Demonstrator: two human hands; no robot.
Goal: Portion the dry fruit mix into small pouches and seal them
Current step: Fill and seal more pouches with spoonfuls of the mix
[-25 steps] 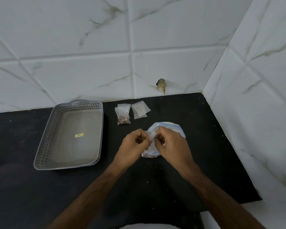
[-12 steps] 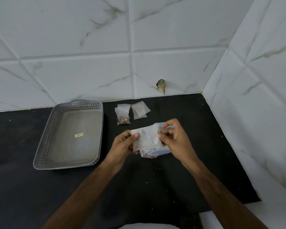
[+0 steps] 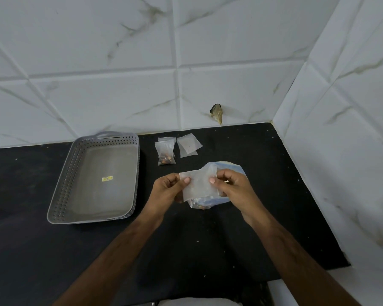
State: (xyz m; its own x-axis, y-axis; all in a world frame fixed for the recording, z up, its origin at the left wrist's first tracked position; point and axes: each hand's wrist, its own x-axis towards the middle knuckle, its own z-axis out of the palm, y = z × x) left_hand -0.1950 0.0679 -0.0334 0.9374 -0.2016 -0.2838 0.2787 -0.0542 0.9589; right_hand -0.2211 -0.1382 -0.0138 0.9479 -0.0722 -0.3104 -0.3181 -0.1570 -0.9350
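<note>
**Mia:** White tiles stand behind the black counter point(image 3: 53, 250). Where is the little bag?

**Sam:** The person holds the empty pouch point(image 3: 198, 184) up, just over the big bag of dry fruit mix point(image 3: 230, 171). The left hand point(image 3: 167, 192) pinches its left edge. The right hand point(image 3: 232, 188) pinches its right edge.

**Mia:** Is it heavy?

**Sam:** No, it looks thin, floppy and slippery. Probably best to hold it by the top edges and rub them apart.

**Mia:** Any done?

**Sam:** One filled pouch point(image 3: 165, 152) lies far back, right of the grey tray point(image 3: 62, 191), beside spare pouches point(image 3: 188, 145).
</note>
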